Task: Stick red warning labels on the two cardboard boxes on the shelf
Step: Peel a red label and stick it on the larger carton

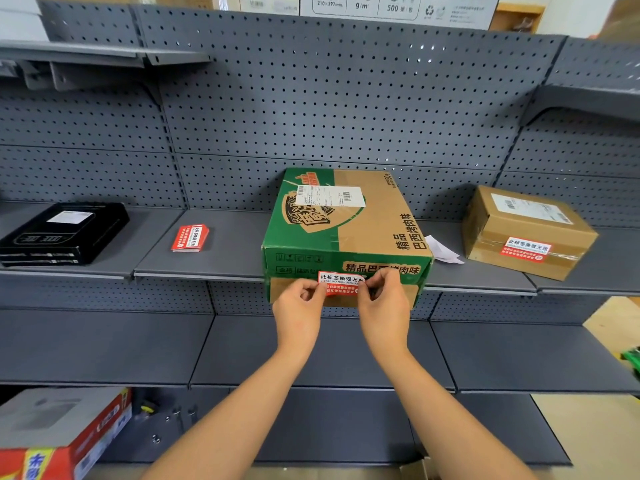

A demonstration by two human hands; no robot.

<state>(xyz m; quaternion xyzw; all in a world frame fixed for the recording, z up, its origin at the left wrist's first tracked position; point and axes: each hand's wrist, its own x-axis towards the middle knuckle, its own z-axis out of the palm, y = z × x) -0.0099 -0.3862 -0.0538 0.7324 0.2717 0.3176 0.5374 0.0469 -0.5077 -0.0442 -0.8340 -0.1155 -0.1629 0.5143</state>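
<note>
A green and brown cardboard box [346,223] sits on the grey shelf [221,261], its front overhanging the edge. Against that front face I hold a red and white warning label [341,282]. My left hand [299,306] pinches its left end and my right hand [382,299] pinches its right end. A smaller brown cardboard box [526,230] stands to the right on the same shelf, and a red warning label [525,249] is stuck on its front side. A stack of red labels [190,238] lies on the shelf to the left.
A black box [62,232] lies at the far left of the shelf. White backing paper [441,251] lies between the two cardboard boxes. A lower shelf [311,351] runs beneath my hands. A red and grey carton [59,434] sits at the bottom left.
</note>
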